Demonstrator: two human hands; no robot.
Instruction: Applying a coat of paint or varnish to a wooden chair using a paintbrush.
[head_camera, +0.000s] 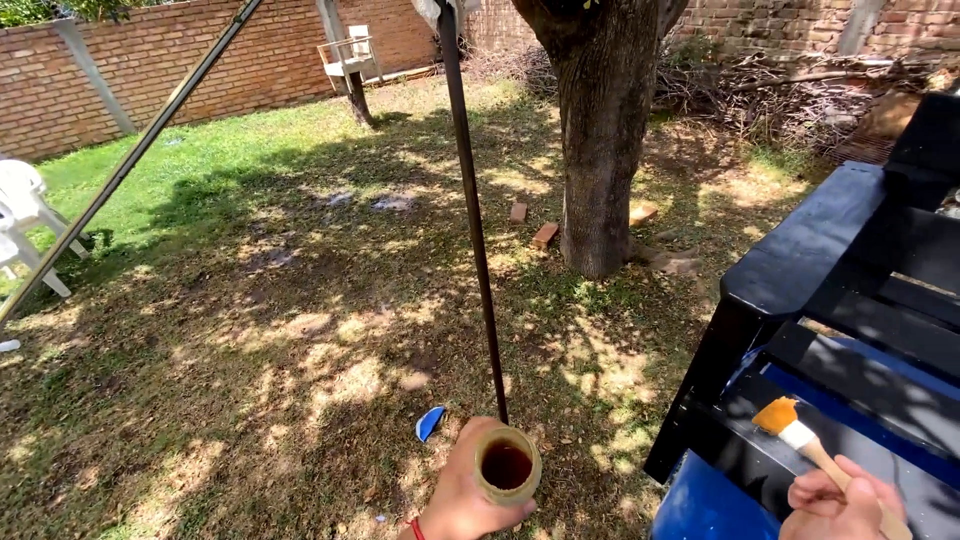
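Gripping a small open jar (507, 466) of dark brown liquid, the left hand (462, 495) sits low in the view, its fingers (497, 512) curled closed round the jar's side and underside. The jar is upright, held over patchy grass (250, 330), just below the foot of a thin dark pole (478, 230) and near a blue scrap (430, 423) on the ground. The right hand (845, 500), at the lower right corner, is clenched round the wooden handle of a paintbrush (800, 432), whose orange-stained bristles point up and to the left. The brush tip lies over a slat of a black painted wooden chair (800, 255); whether it touches the slat is unclear. A tree trunk (600, 150) stands behind, before a brick wall (200, 60).
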